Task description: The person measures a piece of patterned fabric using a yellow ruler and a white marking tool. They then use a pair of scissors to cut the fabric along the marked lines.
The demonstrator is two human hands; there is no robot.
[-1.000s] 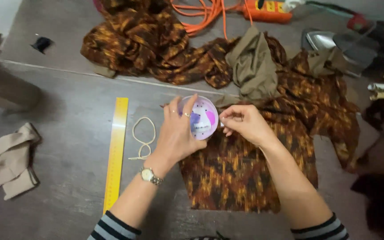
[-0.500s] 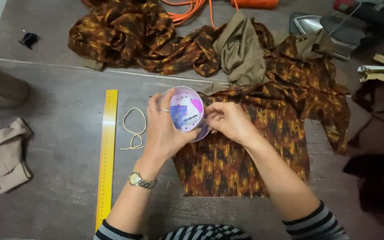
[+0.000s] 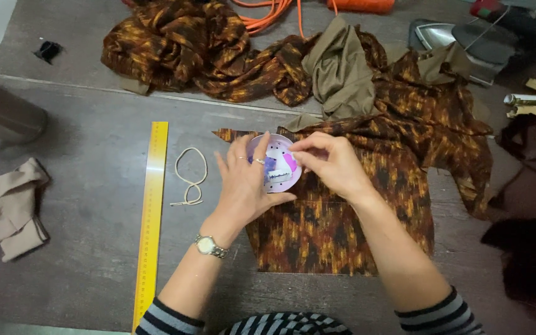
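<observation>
We see the patterned fabric [image 3: 342, 229] spread flat on the grey counter [image 3: 82, 205] (yellow ruler [image 3: 150, 217] alongside); our view has drawn closer. Over it, left hand [image 3: 246, 186] grips the round plastic box [image 3: 274, 164] while right hand [image 3: 333, 164] now pinches at its rim.

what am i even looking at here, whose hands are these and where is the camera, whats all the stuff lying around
There is no machine here. A person wears one camera on the head, so it looks down at their own two bare hands over a grey work surface. The left hand, with a wristwatch, holds a small round purple box. The right hand pinches at its rim with the fingertips. Under the hands lies brown and orange patterned fabric, with more of it and an olive cloth bunched behind. To the left lie a yellow ruler, a loop of pale cord and a folded beige strip. An orange cable runs along the top.
</observation>
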